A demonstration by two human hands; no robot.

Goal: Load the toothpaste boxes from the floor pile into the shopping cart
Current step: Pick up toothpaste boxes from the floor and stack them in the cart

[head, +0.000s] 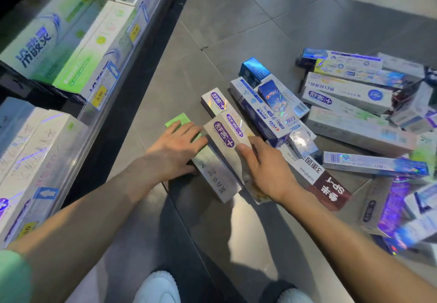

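- Left hand (176,147) lies palm down across a green box (177,120) and the left edge of a long silver box (214,170); fingers spread and nearly straight, thumb tucked against the near side, so a grip isn't clear.
- Right hand (261,165) is on the right side of the same silver box, thumb (244,152) on top, fingers bent down over the far edge onto a second box under it, holding the pair narrowly.
- Silver box has a purple oval logo and sits tilted on the grey tile floor (212,18), near end raised a bit.
- Rest of the toothpaste pile (350,113) is spread on the floor to the right: blue, white, silver and purple boxes overlapping at all angles, one dark red and white box (325,184) just beside the right wrist.
- Store shelf (99,104) on the left holds boxed toothpaste with yellow price tags (99,94).
- White shoes (158,288) at bottom edge.
- No cart in view.
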